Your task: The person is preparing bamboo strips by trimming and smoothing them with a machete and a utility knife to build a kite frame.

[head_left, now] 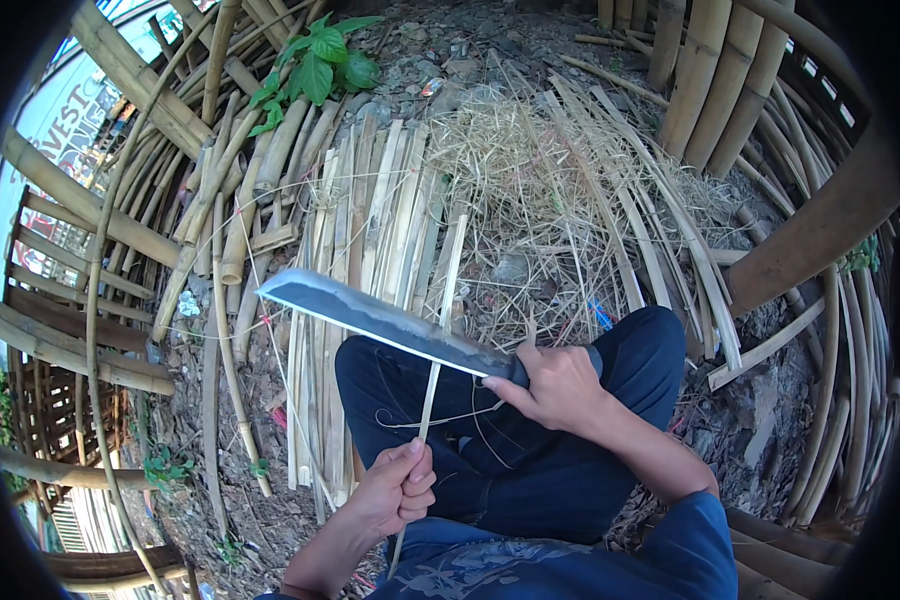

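Bamboo strip (431,395) crossed by a machete (390,325)
Mid-view, the strip runs toward 12 o'clock from the left hand (398,484), which is closed around it; the right hand (560,385) grips the machete's handle, blade tip toward 10 o'clock. Split bamboo slats (382,190) lie at 11 o'clock of the view, dry shavings (510,150) at 1, thick bamboo poles (710,90) at 2.

Open-air spot, daylight. Stony, dirt-covered ground (510,45) far beyond the right hand (560,385), rubbly also to its right. Thick upright bamboo poles (722,80) beyond and right of that hand; a broad brown post (820,225) slants nearer it. Well left of the left hand (398,490) and beyond: slatted structure (80,262), pale lettered banner (65,130), brightest light. Leafy green plant (320,62) far beyond, slightly left.
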The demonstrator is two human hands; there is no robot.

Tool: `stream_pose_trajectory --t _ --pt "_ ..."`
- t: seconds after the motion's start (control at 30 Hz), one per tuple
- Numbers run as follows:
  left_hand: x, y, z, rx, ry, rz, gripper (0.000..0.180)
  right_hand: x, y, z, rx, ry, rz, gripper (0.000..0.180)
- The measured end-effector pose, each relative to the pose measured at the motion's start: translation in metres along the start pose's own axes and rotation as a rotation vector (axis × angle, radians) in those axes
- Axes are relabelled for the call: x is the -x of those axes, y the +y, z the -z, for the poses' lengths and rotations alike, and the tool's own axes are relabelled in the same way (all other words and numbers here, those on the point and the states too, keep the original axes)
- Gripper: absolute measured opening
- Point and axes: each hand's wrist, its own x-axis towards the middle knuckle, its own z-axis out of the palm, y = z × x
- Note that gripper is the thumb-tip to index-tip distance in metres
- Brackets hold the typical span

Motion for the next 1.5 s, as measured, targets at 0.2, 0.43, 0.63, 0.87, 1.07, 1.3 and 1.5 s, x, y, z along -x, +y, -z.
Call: stream_pose_trajectory --t 0.2,0.43,0.63,0.87,1.07,1.3,1.5 --pt "0.007 -0.005 0.007 0.108 -0.081 0.057 0.044 -0.004 0.007 0.006 0.002 -0.076 0.021 0.058" --pt "0.001 -0.010 0.014 0.379 -0.327 0.096 0.044 -0.001 -0.007 0.009 0.010 -0.005 0.133 0.056" --pt "-0.004 -0.010 0.012 0.320 -0.300 0.108 0.044 0.005 -0.005 0.012 0.003 -0.034 0.120 0.056" --pt "0.015 -0.008 0.011 0.108 -0.100 0.083 0.044 -0.015 0.033 0.027 0.028 -0.036 -0.188 0.058" --pt "0.018 -0.003 0.000 0.003 0.016 0.118 0.044 0.000 0.001 0.020 0.052 -0.070 0.140 0.058" --pt "0.021 -0.002 -0.003 -0.153 0.121 0.026 0.043 0.010 -0.008 0.019 0.022 -0.134 0.074 0.058" --pt "0.012 0.000 -0.007 -0.280 0.187 -0.112 0.041 0.008 -0.008 0.012 0.029 -0.070 0.068 0.057"
